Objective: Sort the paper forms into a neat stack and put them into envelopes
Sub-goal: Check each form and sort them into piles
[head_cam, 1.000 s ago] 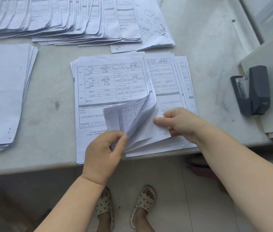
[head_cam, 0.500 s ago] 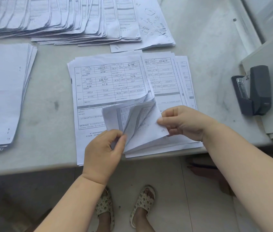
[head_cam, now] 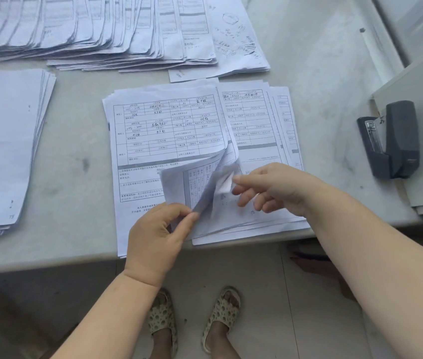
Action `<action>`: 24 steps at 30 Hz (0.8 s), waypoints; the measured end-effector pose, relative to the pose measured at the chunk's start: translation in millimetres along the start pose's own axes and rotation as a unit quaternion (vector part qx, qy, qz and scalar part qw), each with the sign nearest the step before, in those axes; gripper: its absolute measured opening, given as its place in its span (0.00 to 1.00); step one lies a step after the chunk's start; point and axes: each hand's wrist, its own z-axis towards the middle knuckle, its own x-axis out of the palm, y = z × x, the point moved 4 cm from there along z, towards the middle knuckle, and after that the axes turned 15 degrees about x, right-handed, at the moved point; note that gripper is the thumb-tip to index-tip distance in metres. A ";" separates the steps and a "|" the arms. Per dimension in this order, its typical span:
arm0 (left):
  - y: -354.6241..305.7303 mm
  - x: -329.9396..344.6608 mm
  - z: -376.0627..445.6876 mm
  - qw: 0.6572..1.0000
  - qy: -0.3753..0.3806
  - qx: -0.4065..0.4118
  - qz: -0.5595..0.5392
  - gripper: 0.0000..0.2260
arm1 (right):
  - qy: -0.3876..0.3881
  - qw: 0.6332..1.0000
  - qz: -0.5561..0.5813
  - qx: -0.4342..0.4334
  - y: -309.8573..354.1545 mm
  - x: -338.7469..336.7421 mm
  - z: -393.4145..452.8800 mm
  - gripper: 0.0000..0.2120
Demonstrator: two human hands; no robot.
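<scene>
Clearly the left hand (head_cam: 157, 233) should keep its fingers (head_cam: 188, 220) pinched on the turned-up corner of the forms (head_cam: 169, 130) lying on the desk (head_cam: 75, 177), while the right hand (head_cam: 274, 187), loosely curled and seemingly holding nothing, peels off one sheet.

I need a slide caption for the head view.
Left hand pinches lifted form corners; right hand leafs through them.

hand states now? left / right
Left hand: grip pinches the folded-back corner of the forms.
Right hand: open, fingers loosely spread at the lifted sheet; holds nothing that shows.
</scene>
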 end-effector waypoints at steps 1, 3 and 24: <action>-0.2 -0.2 -0.2 1.000 0.003 0.005 -0.001 0.09 | 0.017 1.000 0.002 0.008 -0.5 2.6 0.9 0.11; -1.1 -0.8 -0.1 1.000 0.005 0.008 0.001 0.08 | 0.024 0.999 0.017 0.024 -3.0 4.6 3.6 0.08; -3.4 -0.5 -0.2 1.000 -0.009 -0.009 0.013 0.07 | -0.082 0.996 0.021 -0.034 -10.0 -2.4 12.2 0.22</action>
